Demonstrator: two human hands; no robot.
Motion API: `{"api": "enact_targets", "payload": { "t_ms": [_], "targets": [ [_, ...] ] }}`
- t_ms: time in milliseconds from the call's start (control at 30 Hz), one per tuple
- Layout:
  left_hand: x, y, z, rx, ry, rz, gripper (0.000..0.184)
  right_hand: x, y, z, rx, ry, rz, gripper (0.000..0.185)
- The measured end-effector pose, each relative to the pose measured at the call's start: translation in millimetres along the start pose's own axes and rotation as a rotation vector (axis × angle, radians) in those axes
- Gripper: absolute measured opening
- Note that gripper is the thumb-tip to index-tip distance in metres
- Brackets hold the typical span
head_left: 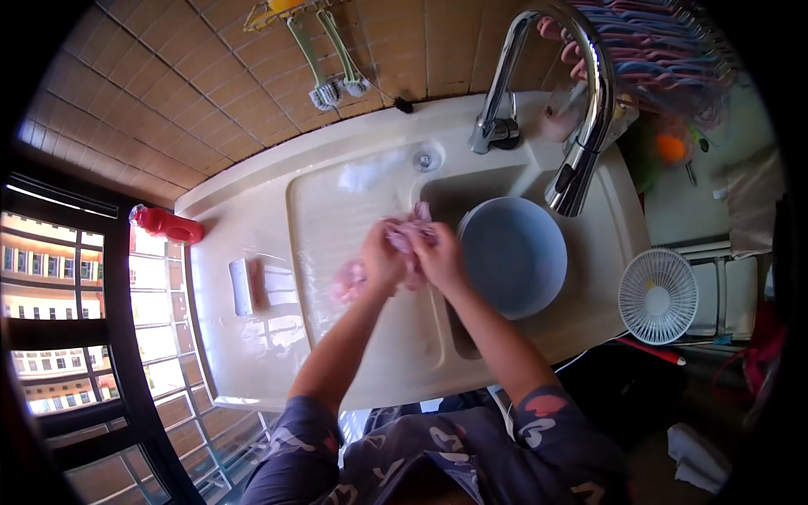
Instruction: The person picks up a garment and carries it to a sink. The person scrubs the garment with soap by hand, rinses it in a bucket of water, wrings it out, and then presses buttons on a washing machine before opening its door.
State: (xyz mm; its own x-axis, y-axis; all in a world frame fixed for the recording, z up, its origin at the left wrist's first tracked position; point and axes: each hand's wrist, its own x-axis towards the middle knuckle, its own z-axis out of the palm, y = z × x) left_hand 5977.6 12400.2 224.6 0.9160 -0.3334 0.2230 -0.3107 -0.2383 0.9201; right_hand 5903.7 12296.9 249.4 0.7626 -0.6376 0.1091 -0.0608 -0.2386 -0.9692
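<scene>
My left hand (pixel 384 257) and my right hand (pixel 441 255) are close together over the ridged washboard part of the sink (pixel 370 337). Both are closed on a bunched, pale pink piece of cloth (pixel 412 234), which bulges out above and between the fingers. Another pink bundle (pixel 349 279) shows left of my left wrist, blurred; I cannot tell whether it belongs to the same cloth. Just right of my right hand, a round pale blue basin (pixel 555 261) sits in the sink bowl, apparently with water in it.
A chrome faucet (pixel 599 93) arches over the bowl. A soap dish (pixel 242 286) and a red bottle (pixel 172 225) stand at the left, beside a barred window. Brushes (pixel 324 93) hang on the tiled wall. Hangers (pixel 640 50) and a white fan (pixel 658 295) are at the right.
</scene>
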Motion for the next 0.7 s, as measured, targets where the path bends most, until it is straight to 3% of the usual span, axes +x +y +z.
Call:
{"api": "enact_targets", "payload": {
  "t_ms": [67, 100, 133, 167, 233, 267, 333, 367, 433, 467, 500, 600, 667, 700],
  "targets": [
    [-8, 46, 44, -0.016, -0.059, 0.259, 0.025, -7, 14, -61, 0.138, 0.086, 0.027, 0.025],
    [-15, 47, 72, -0.084, -0.203, 0.213, 0.047, -9, 9, -100, 0.056, 0.095, 0.094, 0.024],
    [-19, 78, 87, -0.026, -0.242, 0.325, 0.058, -10, 27, -135, -0.043, 0.132, 0.053, 0.025],
    [-22, 93, 107, -0.047, -0.418, 0.333, 0.066, -10, 42, -166, -0.018, 0.160, 0.113, 0.027],
    [-31, 115, 136, 0.002, -0.576, 0.440, 0.068, -11, 71, -213, -0.201, 0.160, 0.150, 0.028],
    [-43, 96, 161, 0.069, -0.628, 0.451, 0.064, -7, 82, -224, -0.199, 0.139, 0.139, 0.028],
    [-62, 104, 167, 0.399, -0.586, 0.505, 0.057, 2, 102, -235, -0.569, -0.130, 0.301, 0.035],
    [-64, 103, 167, 0.408, -0.566, 0.492, 0.057, 5, 131, -231, -0.569, -0.151, 0.287, 0.035],
    [-67, 94, 154, 0.491, -0.742, 0.571, 0.051, 4, 221, -202, -0.976, -0.293, -0.118, 0.052],
    [-67, 93, 143, 0.509, -0.724, 0.548, 0.051, 4, 241, -191, -1.161, -0.361, -0.341, 0.063],
    [-66, 94, 127, 0.470, -0.650, 0.500, 0.051, 1, 235, -177, -1.141, -0.384, -0.368, 0.063],
    [-64, 91, 66, 0.482, -0.371, 0.351, 0.050, -10, 205, -127, -1.352, -0.767, -0.192, 0.076],
    [-73, 64, 30, 0.552, -0.133, 0.189, 0.050, -20, 200, -114, -1.322, -0.598, -0.225, 0.076],
    [-79, 49, 9, 0.577, -0.111, 0.173, 0.050, -15, 195, -105, -1.302, -0.618, -0.254, 0.076]
  ]
}}
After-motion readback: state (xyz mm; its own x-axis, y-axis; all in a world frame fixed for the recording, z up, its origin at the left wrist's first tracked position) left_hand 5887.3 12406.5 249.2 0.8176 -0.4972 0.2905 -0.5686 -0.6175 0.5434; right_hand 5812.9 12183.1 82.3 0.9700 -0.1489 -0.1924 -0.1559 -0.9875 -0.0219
